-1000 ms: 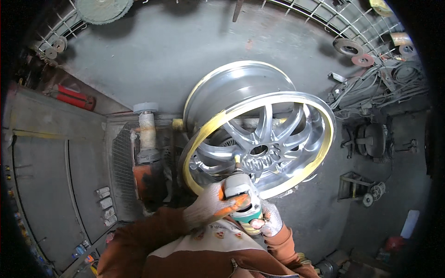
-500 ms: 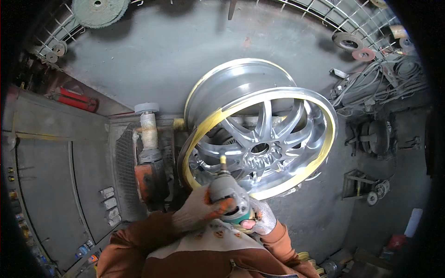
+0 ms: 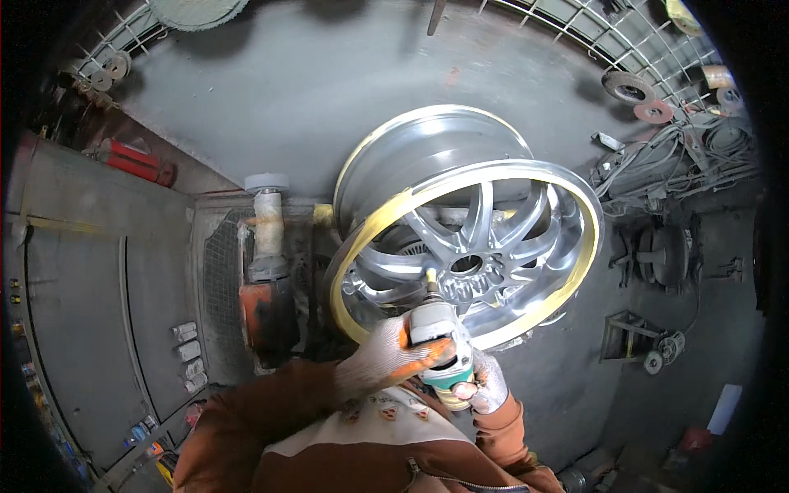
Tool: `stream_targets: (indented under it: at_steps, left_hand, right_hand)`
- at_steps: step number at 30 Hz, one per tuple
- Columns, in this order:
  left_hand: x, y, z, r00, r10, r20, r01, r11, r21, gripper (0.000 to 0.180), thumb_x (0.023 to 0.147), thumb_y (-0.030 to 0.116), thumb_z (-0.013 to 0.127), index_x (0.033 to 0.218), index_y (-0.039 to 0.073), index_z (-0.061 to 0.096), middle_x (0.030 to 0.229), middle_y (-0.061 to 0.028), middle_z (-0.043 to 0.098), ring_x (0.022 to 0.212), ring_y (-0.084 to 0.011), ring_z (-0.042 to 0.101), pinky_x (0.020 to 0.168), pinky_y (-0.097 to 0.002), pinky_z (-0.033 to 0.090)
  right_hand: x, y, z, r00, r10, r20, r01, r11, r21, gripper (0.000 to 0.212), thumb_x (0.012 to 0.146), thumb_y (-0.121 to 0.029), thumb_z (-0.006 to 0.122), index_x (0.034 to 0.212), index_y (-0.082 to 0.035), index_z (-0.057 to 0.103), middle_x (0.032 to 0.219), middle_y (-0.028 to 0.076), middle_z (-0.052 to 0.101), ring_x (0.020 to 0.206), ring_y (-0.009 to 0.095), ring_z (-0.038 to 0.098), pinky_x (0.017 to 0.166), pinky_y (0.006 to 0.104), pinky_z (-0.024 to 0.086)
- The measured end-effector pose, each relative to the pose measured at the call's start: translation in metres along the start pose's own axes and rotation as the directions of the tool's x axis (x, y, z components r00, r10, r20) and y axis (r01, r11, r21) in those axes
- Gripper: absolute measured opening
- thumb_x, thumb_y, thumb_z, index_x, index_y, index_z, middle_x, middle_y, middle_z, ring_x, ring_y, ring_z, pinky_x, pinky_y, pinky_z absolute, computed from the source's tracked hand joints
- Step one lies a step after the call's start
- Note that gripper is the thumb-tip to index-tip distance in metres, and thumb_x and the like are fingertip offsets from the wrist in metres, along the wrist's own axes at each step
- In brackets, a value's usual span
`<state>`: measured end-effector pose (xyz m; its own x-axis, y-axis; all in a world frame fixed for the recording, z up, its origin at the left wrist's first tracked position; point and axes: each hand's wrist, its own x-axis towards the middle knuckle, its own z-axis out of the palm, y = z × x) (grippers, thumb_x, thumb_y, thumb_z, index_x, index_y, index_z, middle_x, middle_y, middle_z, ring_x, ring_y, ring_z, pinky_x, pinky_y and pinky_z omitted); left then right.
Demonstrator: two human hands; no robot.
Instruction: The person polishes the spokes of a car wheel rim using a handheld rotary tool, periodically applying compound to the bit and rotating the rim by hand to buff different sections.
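Note:
Both my gloved hands hold a die grinder (image 3: 441, 329), a grey and green power tool with a small yellow tip (image 3: 431, 276). My left hand (image 3: 386, 355) is wrapped round its head end, orange-coated fingers across the grey housing. Lower on the body, my right hand (image 3: 485, 383) grips the green part, thumb showing. The yellow tip is at a spoke near the hub of a shiny alloy wheel (image 3: 481, 234); whether it touches cannot be made out. Yellow tape (image 3: 386, 215) runs round the wheel's front rim, which is tilted toward me.
Left of the wheel stands an orange and grey motor tool (image 3: 269, 308) with a pale disc on top. A red cylinder (image 3: 138, 161) lies at the far left. Coiled cables (image 3: 682, 164) hang at the right, below a wire rack (image 3: 592, 29). Several cans (image 3: 189, 352) line the left side.
The grinder and both my hands have moved right and its tip has come in close to the hub. The whole view has also shifted slightly.

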<state>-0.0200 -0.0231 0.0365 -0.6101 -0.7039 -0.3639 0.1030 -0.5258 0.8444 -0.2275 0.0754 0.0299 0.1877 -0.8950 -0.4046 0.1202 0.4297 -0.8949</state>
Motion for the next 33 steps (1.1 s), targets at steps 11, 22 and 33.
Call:
stream_targets:
  at_steps: [11, 22, 33]
  left_hand:
    - [0.013, 0.01, -0.006, 0.999, 0.0, 0.037, 0.003, 0.997, -0.071, 0.03, 0.098, 0.023, 0.067, 0.12, 0.004, 0.06, 0.11, -0.0029, 0.064, 0.104, -0.0114, 0.057, 0.094, -0.03, 0.048]
    - [0.002, 0.005, -0.001, 1.0, -0.025, 0.017, 0.027, 0.997, -0.079, 0.034, 0.094, 0.02, 0.074, 0.12, 0.002, 0.062, 0.11, -0.0045, 0.066, 0.102, -0.0114, 0.06, 0.092, -0.0304, 0.05]
    - [-0.004, 0.002, -0.013, 0.996, -0.05, -0.074, 0.054, 0.998, 0.044, 0.03, 0.095, 0.02, 0.071, 0.119, 0.004, 0.062, 0.11, -0.0024, 0.066, 0.101, -0.0113, 0.06, 0.09, -0.0293, 0.05]
  right_hand:
    - [0.015, -0.008, 0.005, 0.998, 0.046, -0.034, -0.041, 0.99, 0.133, 0.071, 0.08, -0.034, 0.078, 0.132, 0.009, 0.056, 0.119, 0.013, 0.066, 0.107, 0.019, 0.06, 0.098, 0.034, 0.046]
    - [0.003, -0.01, 0.003, 0.999, 0.048, -0.001, -0.048, 0.997, 0.053, 0.073, 0.079, -0.036, 0.08, 0.132, 0.007, 0.056, 0.119, 0.015, 0.067, 0.11, 0.021, 0.06, 0.1, 0.0359, 0.045]
    - [0.014, -0.014, 0.012, 0.999, 0.01, 0.05, -0.011, 1.0, 0.027, 0.062, 0.08, -0.032, 0.079, 0.125, 0.006, 0.06, 0.114, 0.011, 0.067, 0.104, 0.018, 0.06, 0.096, 0.0335, 0.047]
